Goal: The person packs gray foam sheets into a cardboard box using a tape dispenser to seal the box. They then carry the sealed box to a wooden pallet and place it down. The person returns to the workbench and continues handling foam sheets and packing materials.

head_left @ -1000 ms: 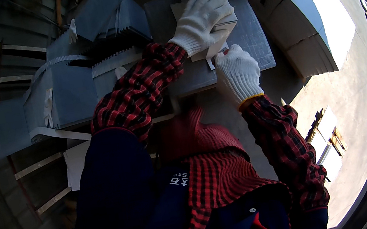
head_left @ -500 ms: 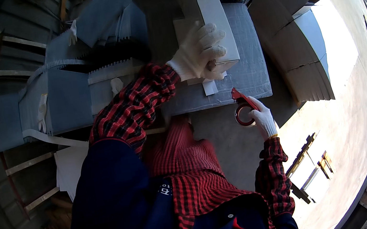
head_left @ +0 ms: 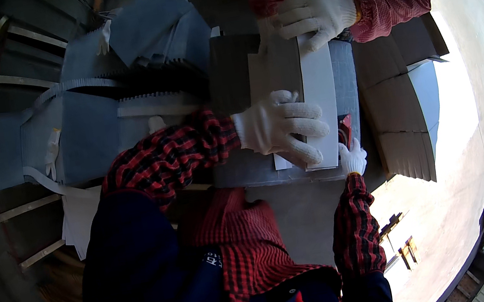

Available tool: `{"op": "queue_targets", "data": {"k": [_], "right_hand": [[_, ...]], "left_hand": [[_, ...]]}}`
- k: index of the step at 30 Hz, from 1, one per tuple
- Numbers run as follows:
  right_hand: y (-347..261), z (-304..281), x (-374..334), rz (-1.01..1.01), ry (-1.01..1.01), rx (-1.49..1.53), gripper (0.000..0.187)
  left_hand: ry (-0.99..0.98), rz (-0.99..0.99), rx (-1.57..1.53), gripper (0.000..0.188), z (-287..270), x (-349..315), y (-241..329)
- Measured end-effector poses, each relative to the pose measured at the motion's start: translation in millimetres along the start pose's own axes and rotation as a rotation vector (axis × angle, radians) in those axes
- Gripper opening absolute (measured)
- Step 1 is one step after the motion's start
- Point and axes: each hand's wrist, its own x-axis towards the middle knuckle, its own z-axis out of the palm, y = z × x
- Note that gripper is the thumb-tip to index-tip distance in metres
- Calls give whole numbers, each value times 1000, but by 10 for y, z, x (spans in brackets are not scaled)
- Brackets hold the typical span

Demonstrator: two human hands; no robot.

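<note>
A long, narrow pale carton (head_left: pixel 319 87) lies on a grey worktable (head_left: pixel 244 166), its near end toward me. My left hand (head_left: pixel 283 128), in a white knit glove, rests over the carton's left side near that end, fingers spread. At the carton's near right side, my gloved right hand (head_left: pixel 353 159) grips a red tape dispenser (head_left: pixel 346 128); part of the dispenser is hidden behind the hand and the carton. A co-worker's gloved hand (head_left: pixel 315 14) lies across the carton's far end.
Stacked grey-blue cardboard sheets (head_left: pixel 88 132) stand at the left, with loose white gloves (head_left: pixel 52 150) on them. A stack of folded cardboard (head_left: pixel 401 105) is right of the table. The co-worker stands at the table's far side.
My right hand has brought the tape dispenser up from below the table edge to the carton's right side. My left hand's fingers have spread. The co-worker's hand now shows plainly on the carton.
</note>
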Motion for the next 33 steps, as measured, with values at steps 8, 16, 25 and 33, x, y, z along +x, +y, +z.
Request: {"op": "queue_targets", "data": {"k": [8, 16, 25, 33], "right_hand": [[-1738, -1406, -1464, -516, 26, 525, 91], [-2028, -1226, -1539, -565, 73, 54, 93], [-1795, -1268, -1321, -548, 4, 88, 96], [-1428, -1454, -824, -563, -96, 359, 99]], "left_hand": [[581, -1396, -196, 38, 352, -753, 336], [473, -1860, -2393, 92, 1530, -1301, 1096], [2305, -957, -2304, 44, 2490, -743, 940], [1947, -1218, -1606, 57, 3243, -890, 1066]]}}
